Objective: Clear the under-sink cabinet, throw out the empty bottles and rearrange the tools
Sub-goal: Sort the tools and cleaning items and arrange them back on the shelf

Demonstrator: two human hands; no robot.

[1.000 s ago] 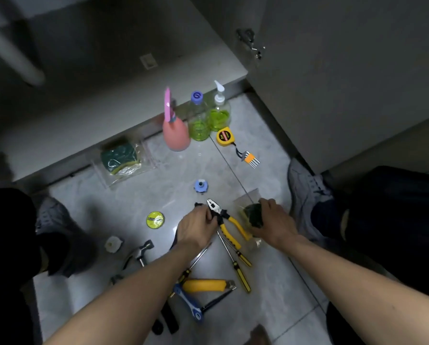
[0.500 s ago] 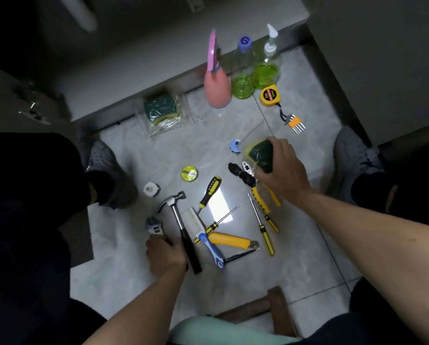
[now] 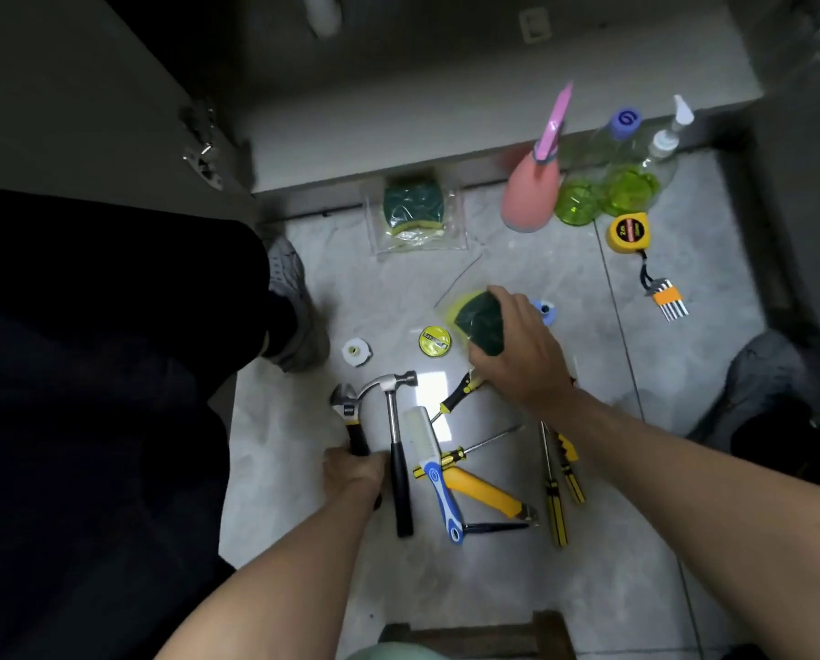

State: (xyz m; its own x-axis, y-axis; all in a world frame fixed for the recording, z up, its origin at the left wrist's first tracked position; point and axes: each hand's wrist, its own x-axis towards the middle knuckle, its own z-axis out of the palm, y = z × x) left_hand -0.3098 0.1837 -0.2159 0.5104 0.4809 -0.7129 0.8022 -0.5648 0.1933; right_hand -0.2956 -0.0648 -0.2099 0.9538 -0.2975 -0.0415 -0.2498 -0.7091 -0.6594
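Note:
Tools lie spread on the grey floor tiles. My left hand point(image 3: 353, 473) grips the handle of an adjustable wrench point(image 3: 348, 414), right beside a claw hammer point(image 3: 395, 445). My right hand point(image 3: 517, 354) holds a bagged green-and-yellow sponge point(image 3: 481, 321) just above the floor. Under that arm lie screwdrivers point(image 3: 553, 497) and partly hidden pliers. A yellow utility knife point(image 3: 486, 493) and a blue-handled brush point(image 3: 434, 464) lie between the two hands. A pink spray bottle point(image 3: 531, 192) and two green clear bottles point(image 3: 610, 188) stand by the cabinet base.
A second bagged sponge point(image 3: 415, 214) lies near the cabinet edge. A yellow tape measure point(image 3: 629, 231), an orange comb-like piece point(image 3: 670, 297), a yellow round tin point(image 3: 435, 341), a white cap point(image 3: 356, 352) and a blue cap point(image 3: 545, 311) are scattered about. Shoes flank the tiles.
My left hand left the pliers and moved down-left onto the wrench handle. My right hand carried the bagged sponge leftward over the tools. The view shifted right.

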